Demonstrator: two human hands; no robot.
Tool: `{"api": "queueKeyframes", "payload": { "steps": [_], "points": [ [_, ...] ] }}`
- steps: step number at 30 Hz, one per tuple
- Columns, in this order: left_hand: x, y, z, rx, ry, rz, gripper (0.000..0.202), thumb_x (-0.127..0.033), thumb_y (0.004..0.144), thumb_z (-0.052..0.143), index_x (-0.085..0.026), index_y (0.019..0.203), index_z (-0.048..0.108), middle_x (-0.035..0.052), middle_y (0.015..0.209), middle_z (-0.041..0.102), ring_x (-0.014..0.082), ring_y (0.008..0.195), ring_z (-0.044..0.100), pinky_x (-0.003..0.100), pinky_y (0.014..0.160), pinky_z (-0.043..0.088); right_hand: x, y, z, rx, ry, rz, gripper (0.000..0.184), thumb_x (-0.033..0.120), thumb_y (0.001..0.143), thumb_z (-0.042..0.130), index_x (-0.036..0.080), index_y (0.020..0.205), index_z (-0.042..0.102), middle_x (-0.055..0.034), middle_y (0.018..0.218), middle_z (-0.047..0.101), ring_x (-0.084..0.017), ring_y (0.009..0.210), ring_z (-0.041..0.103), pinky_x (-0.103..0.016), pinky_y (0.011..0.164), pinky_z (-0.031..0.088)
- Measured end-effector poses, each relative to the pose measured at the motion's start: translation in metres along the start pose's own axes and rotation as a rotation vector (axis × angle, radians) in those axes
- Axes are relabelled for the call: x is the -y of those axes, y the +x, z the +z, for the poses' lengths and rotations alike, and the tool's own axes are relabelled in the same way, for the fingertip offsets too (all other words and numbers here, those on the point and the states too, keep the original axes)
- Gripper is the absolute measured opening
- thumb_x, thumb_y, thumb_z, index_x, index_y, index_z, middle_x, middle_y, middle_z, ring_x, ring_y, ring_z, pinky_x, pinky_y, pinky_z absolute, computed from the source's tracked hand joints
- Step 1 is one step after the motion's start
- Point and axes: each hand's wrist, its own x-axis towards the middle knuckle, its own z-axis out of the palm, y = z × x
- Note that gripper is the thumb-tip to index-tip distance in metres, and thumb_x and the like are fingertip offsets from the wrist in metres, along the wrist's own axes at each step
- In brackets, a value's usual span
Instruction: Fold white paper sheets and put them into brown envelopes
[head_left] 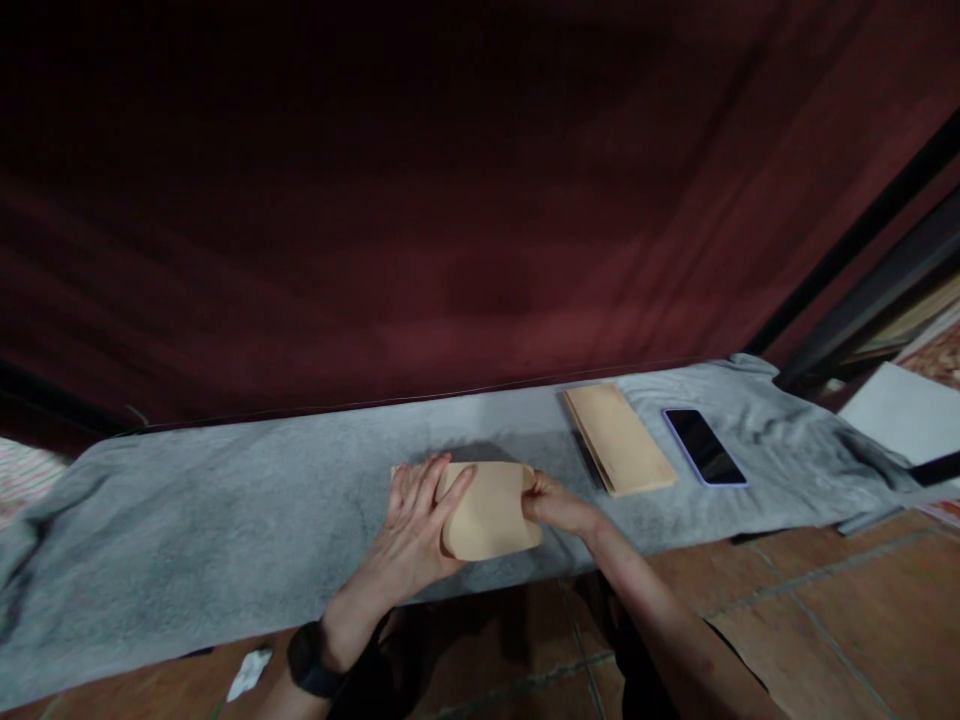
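A tan kraft-paper envelope [491,512] lies in front of me on the grey cloth, its paper bowed upward in the middle. My left hand [412,525] rests over its left part, palm down with fingers spread, and hides that end. At the right end, my right hand [553,502] grips the envelope's edge, with some fingertips hidden by the paper. Beyond my right hand sits a stack of similar tan envelopes [621,440], touched by neither hand.
The grey cloth [225,520] covers a long, narrow surface against a dark red backdrop [480,250]. A phone [705,447] with a lilac edge lies right of the stack. A crumpled white tissue [249,673] is on the tiled floor [840,620]. A white object [904,412] stands far right.
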Motion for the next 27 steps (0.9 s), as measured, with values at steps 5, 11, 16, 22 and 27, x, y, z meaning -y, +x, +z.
{"api": "queueKeyframes", "payload": {
  "steps": [5, 11, 16, 22, 27],
  "points": [
    [-0.006, 0.002, 0.012, -0.025, 0.031, -0.106, 0.102, -0.033, 0.07, 0.075, -0.021, 0.159, 0.027, 0.0212, 0.15, 0.044, 0.0398, 0.136, 0.044, 0.06, 0.117, 0.023, -0.007, 0.005, -0.008, -0.142, -0.137, -0.153, 0.03, 0.033, 0.077, 0.07, 0.019, 0.104, 0.068, -0.0024, 0.088, 0.075, -0.021, 0.083, 0.07, -0.033, 0.081, 0.054],
    [-0.009, 0.005, 0.026, -0.054, 0.022, -0.16, 0.097, -0.032, 0.071, 0.071, -0.017, 0.158, 0.029, 0.0204, 0.145, 0.049, 0.039, 0.135, 0.045, 0.062, 0.119, 0.017, -0.011, 0.004, -0.009, -0.755, -0.784, -0.24, 0.03, 0.022, 0.084, 0.061, 0.019, 0.114, 0.058, -0.0106, 0.099, 0.07, -0.026, 0.092, 0.066, -0.043, 0.087, 0.053],
    [-0.007, 0.002, 0.029, -0.053, 0.029, -0.184, 0.098, -0.031, 0.073, 0.07, -0.018, 0.159, 0.025, 0.0202, 0.147, 0.048, 0.0373, 0.136, 0.044, 0.061, 0.12, 0.016, 0.002, -0.004, 0.0, -0.658, -0.768, -0.304, 0.02, 0.018, 0.09, 0.049, 0.022, 0.105, 0.062, -0.0085, 0.101, 0.07, -0.023, 0.097, 0.066, -0.038, 0.091, 0.052],
    [-0.003, -0.006, 0.023, -0.012, 0.012, -0.099, 0.096, -0.021, 0.073, 0.068, -0.022, 0.159, 0.026, 0.0172, 0.148, 0.049, 0.0356, 0.14, 0.042, 0.061, 0.122, 0.013, 0.014, -0.014, 0.0, -0.003, -0.362, -0.125, 0.037, 0.011, 0.079, 0.044, 0.022, 0.098, 0.074, -0.0006, 0.094, 0.075, -0.019, 0.095, 0.068, -0.035, 0.097, 0.05],
    [-0.004, -0.009, 0.024, 0.019, -0.009, -0.053, 0.099, -0.017, 0.071, 0.067, -0.023, 0.16, 0.024, 0.0153, 0.143, 0.053, 0.034, 0.137, 0.046, 0.058, 0.123, 0.017, 0.015, -0.019, 0.01, 0.034, -0.217, -0.02, 0.023, 0.018, 0.072, 0.066, 0.024, 0.093, 0.074, 0.0022, 0.082, 0.072, -0.021, 0.085, 0.067, -0.034, 0.084, 0.055]
  ]
}}
